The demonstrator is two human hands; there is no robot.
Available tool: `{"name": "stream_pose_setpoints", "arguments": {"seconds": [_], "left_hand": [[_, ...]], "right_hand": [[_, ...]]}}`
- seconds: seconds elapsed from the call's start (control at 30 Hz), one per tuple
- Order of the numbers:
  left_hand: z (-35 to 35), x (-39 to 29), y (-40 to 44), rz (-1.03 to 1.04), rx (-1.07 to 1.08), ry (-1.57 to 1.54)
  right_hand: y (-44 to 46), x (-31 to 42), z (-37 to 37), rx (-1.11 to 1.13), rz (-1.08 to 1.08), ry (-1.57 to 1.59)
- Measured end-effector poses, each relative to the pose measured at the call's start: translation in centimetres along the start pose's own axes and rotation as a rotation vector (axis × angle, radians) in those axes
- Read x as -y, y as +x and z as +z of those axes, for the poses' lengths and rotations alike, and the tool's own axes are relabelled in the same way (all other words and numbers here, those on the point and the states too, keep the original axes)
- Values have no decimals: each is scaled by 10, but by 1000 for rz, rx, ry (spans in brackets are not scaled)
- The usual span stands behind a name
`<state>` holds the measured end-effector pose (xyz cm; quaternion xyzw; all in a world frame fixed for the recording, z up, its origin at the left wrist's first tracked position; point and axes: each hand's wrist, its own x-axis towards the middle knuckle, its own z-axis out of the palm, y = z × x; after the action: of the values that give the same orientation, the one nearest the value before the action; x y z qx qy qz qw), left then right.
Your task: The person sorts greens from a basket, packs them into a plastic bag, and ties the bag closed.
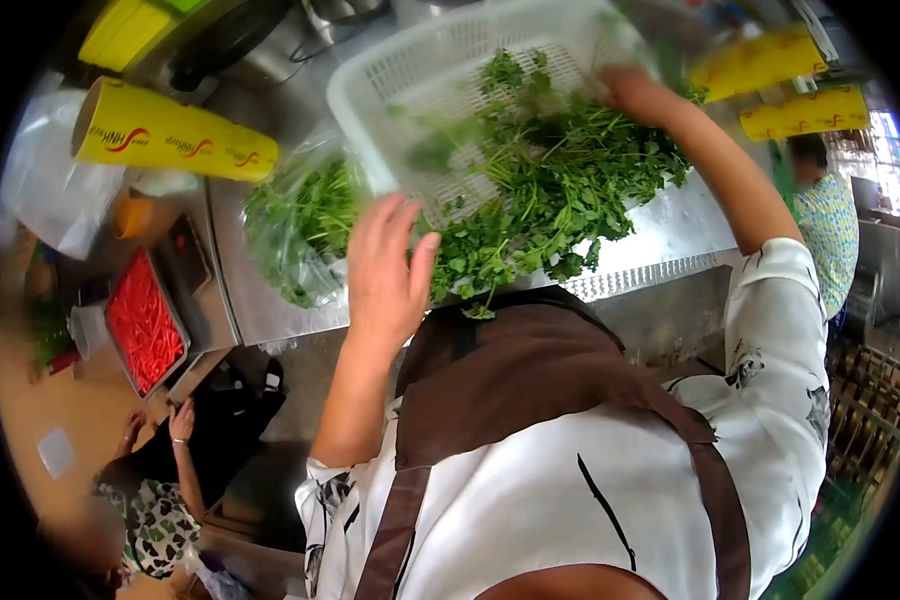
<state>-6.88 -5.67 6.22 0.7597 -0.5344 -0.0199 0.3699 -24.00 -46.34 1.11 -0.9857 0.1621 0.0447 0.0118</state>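
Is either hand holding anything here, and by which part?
The left hand looks open, gripping nothing; the right hand is blurred near the greens, so any hold there cannot be told.

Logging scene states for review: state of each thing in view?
Leafy greens: loose, heaped
White basket: upright, partly filled
Left hand: open, beside basket
Right hand: blurred, grip unclear
Clear bag: holds more greens, closure unclear
Metal tray: filled with red strips
Brown apron: worn
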Motion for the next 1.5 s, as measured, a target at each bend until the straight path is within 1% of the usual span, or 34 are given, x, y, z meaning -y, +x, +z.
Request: {"name": "stream_pose_setpoints", "arguments": {"seconds": [0.03,0.07,0.1,0.13,0.17,0.2,0.27,0.3,0.37,0.43,0.5,0.6,0.67,0.73,0.77,0.8,0.87,0.9,0.93,0.97,1.0,1.07,1.1,1.13,1.17,1.2,1.23,1.27,1.3,1.33,1.4,1.43,1.47,1.5], "left_hand": [[8,-5,4,4,69,11],[15,-11,10,3,74,7],[21,-18,16,-21,143,93],[25,-25,24,-46,213,180],[22,-36,34,-168,416,248],[21,-44,44,-173,426,254],[27,-56,63,-242,633,267],[31,-59,75,-251,646,267],[42,-61,98,-353,948,295],[63,-44,100,-357,954,327],[86,-31,92,-347,940,386],[99,-9,101,-383,1025,256],[105,0,115,-468,1235,132],[118,1,116,-516,1278,143],[122,3,117,-554,1332,133],[125,7,114,-556,1345,138],[127,14,106,-484,1317,-207],[127,13,106,-487,1326,-198],[128,14,105,-599,1345,-317],[130,12,103,-711,1340,-426],[133,12,101,-714,1342,-422],[139,10,99,-1038,1229,-609],[139,5,99,-1033,1230,-605],[137,-1,96,-969,1118,-612],[138,-8,96,-906,1006,-619],[141,-16,100,-901,1005,-619],[146,-27,106,-960,1040,-597],[149,-34,108,-1020,1078,-575],[157,-24,107,-850,1140,-628],[144,-53,113,-1039,1095,-641],[149,-68,106,-1141,978,-895],[146,-73,107,-1135,979,-891],[140,-78,107,-1197,955,-936],[136,-80,105,-1227,946,-959]], "right_hand": [[0,-1,8,8,-45,-120],[0,-2,14,24,-92,-236],[5,4,12,203,-46,-320],[6,8,10,208,-47,-315],[4,14,10,305,4,-337],[3,19,12,402,53,-355],[4,21,13,433,35,-382],[4,21,15,484,25,-418],[8,17,27,490,3,-442],[14,8,33,480,-14,-470],[10,3,38,566,1,-366],[-6,8,35,568,96,-250],[-9,22,13,600,136,-240],[-12,25,6,602,178,-223],[-12,25,3,672,164,-247],[-13,25,4,744,147,-268],[-14,22,10,804,148,-214],[-13,20,14,858,147,-173],[-10,18,20,855,144,-162],[-7,15,28,834,116,-46],[-6,15,31,831,93,68],[-5,11,31,837,116,164],[-4,11,26,840,141,253],[-4,14,21,836,143,252],[-8,18,17,864,260,423],[-13,25,9,886,378,594],[-18,32,7,884,380,592],[-26,42,8,858,446,703],[-32,54,5,830,513,811],[-39,69,-8,858,579,861],[-55,87,15,732,744,1215],[-59,93,19,705,780,1380],[-63,99,23,669,815,1549],[-67,102,33,643,750,1737]]}}
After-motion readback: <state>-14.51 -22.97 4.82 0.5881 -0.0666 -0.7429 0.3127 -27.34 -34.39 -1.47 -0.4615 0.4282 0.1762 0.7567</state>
